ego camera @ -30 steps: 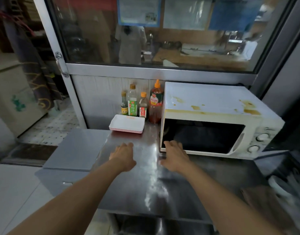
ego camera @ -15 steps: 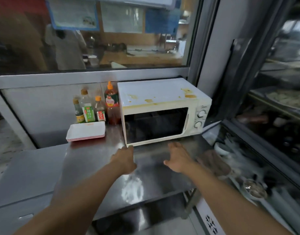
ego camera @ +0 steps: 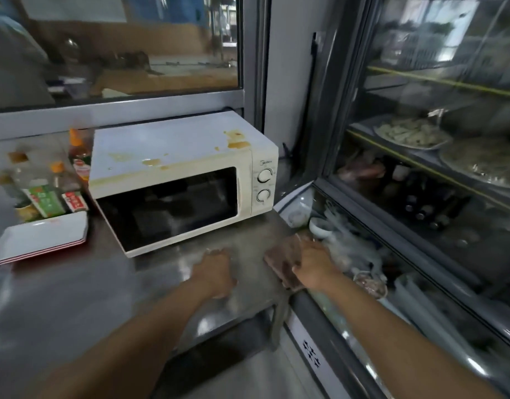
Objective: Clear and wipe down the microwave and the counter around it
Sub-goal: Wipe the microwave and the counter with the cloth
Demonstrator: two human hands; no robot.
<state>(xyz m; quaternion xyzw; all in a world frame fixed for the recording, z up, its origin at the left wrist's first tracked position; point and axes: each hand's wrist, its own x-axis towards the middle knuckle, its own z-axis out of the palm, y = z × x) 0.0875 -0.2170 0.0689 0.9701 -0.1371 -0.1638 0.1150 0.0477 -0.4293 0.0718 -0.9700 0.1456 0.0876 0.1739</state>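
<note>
A white microwave (ego camera: 173,148) stands on the steel counter (ego camera: 75,298) with its door closed and brown stains on its top. A brown cloth (ego camera: 279,263) lies at the counter's right edge, in front of the microwave's knob side. My right hand (ego camera: 315,262) lies on the right part of that cloth, with the fingers reaching forward over it; blur hides any grip. My left hand (ego camera: 216,272) rests palm down on the bare counter in front of the microwave door and holds nothing.
Several sauce bottles (ego camera: 43,194) stand left of the microwave against the back panel, with stacked white trays (ego camera: 43,240) in front of them. A glass display case (ego camera: 420,226) with dishes and a small white bowl (ego camera: 320,227) adjoins the counter on the right.
The view has swung right. My right hand moved right from the counter in front of the microwave onto the brown cloth. My left hand shifted right along the counter.
</note>
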